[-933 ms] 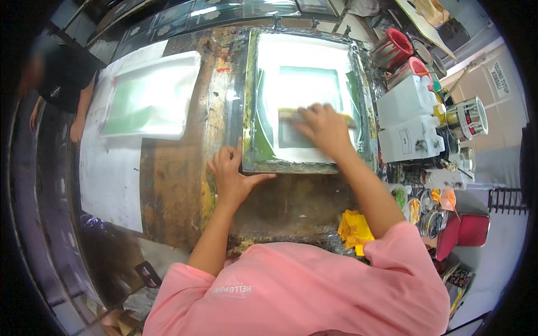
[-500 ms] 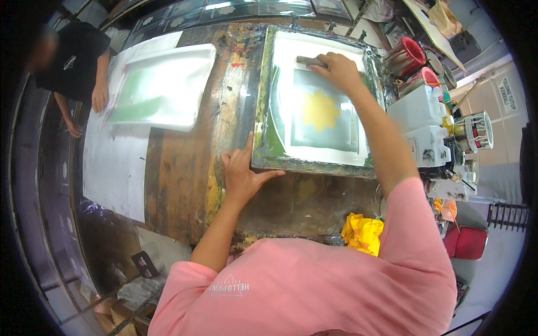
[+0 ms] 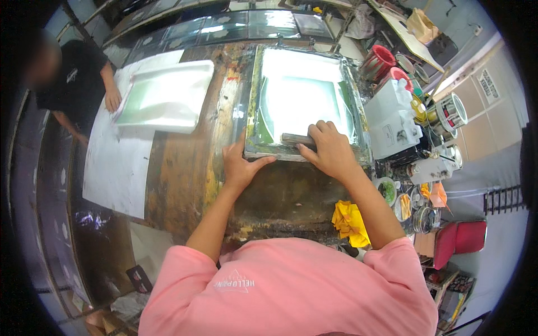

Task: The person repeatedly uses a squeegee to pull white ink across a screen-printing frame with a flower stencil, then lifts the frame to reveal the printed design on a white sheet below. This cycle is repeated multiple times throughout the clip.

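you're in a screen-printing workshop. a framed screen (image 3: 302, 101) lies on a long wooden bench (image 3: 185, 168) smeared with old ink, with a white sheet (image 3: 162, 95) laid out further along it. to your right crowd ink cans (image 3: 448, 112), red tubs (image 3: 378, 61), white jugs (image 3: 392, 117) and a yellow rag (image 3: 347, 221). more framed screens (image 3: 235, 25) lean along the back, and another person (image 3: 73, 84) works at the same bench.

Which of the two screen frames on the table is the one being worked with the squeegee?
The green-edged screen frame in front of the person: the right hand holds the squeegee at its near edge. The white frame further left lies untouched.
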### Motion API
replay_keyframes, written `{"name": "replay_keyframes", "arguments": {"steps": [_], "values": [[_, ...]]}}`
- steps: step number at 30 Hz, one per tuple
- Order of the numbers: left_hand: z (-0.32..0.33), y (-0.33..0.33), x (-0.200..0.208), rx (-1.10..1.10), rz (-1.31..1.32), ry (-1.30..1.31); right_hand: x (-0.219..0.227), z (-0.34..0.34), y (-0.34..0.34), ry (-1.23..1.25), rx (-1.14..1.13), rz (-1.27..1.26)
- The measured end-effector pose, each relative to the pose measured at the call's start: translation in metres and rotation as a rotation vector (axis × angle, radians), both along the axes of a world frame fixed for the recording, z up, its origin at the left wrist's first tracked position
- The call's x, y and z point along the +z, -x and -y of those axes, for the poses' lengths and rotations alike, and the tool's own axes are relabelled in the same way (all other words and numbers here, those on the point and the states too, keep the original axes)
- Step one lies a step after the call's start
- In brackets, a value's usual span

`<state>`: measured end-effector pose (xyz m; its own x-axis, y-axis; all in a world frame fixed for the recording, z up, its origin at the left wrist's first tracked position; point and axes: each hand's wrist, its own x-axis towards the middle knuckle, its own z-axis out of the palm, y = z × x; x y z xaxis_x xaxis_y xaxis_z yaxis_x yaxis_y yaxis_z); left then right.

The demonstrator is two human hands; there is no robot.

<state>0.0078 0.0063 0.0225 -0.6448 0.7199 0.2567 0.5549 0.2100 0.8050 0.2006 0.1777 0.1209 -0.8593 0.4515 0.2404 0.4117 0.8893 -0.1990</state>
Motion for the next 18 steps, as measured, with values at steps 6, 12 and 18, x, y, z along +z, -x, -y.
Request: {"name": "replay_keyframes", "arguments": {"steps": [6,12,18], "values": [[-0.031,-0.010,0.054,-0.043,0.487,-0.546,0.054,-0.015,0.023,-0.431,-0.084,-0.310],[-0.022,0.009,0.034,-0.049,-0.326,0.134,0.125,-0.069,0.061,-0.462,-0.058,-0.415],[-0.016,-0.009,0.003,-0.086,-0.423,0.605,0.166,-0.101,0.083,-0.425,-0.098,-0.411]]}}
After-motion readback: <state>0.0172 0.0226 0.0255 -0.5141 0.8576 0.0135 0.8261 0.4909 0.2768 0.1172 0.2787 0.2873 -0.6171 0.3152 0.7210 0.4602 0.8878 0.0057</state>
